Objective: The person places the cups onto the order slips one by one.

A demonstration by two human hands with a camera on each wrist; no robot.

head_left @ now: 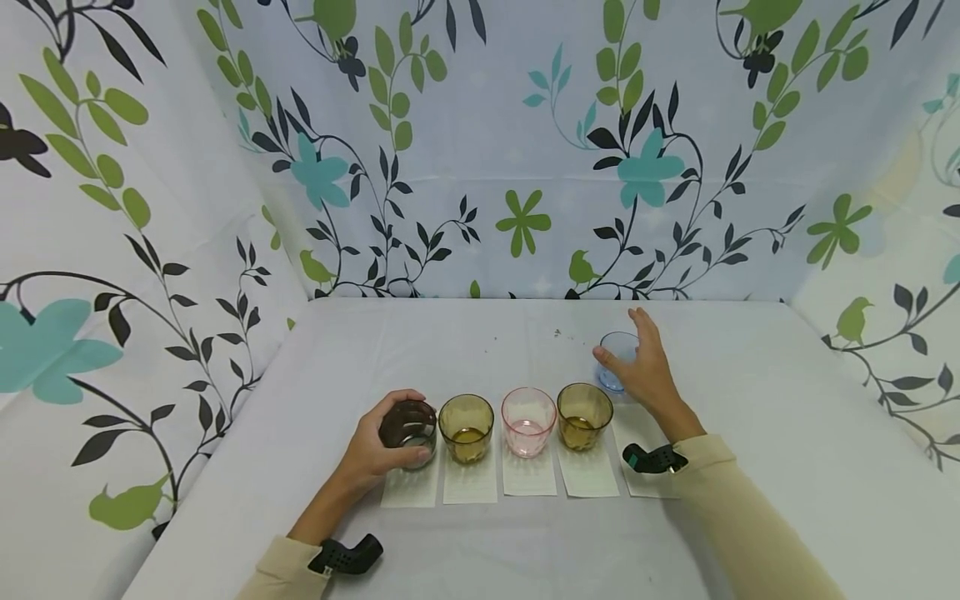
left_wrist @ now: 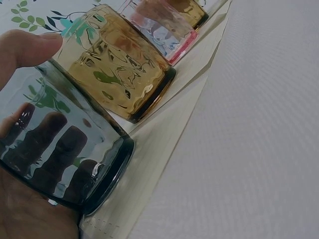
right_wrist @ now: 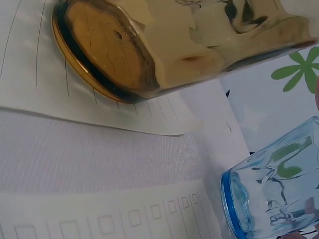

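Observation:
My left hand (head_left: 372,442) holds a dark grey drinking glass (head_left: 408,433) at the left end of a row. In the left wrist view its fingers show through the dark glass (left_wrist: 65,144), and the thumb lies along the rim side. My right hand (head_left: 647,371) is spread around a light blue glass (head_left: 611,379), behind the row at the right. In the right wrist view the blue glass (right_wrist: 274,189) stands near the thumb, with a gap visible between them; the other fingers are mostly hidden. Between the hands stand an amber glass (head_left: 467,429), a pink glass (head_left: 528,422) and another amber glass (head_left: 585,417).
Several pale paper strips (head_left: 470,487) lie side by side under and before the row. The rightmost strip (head_left: 641,429) has no glass on it and carries printed small squares. A white cloth (head_left: 480,550) covers the table, and a patterned curtain (head_left: 465,167) hangs behind.

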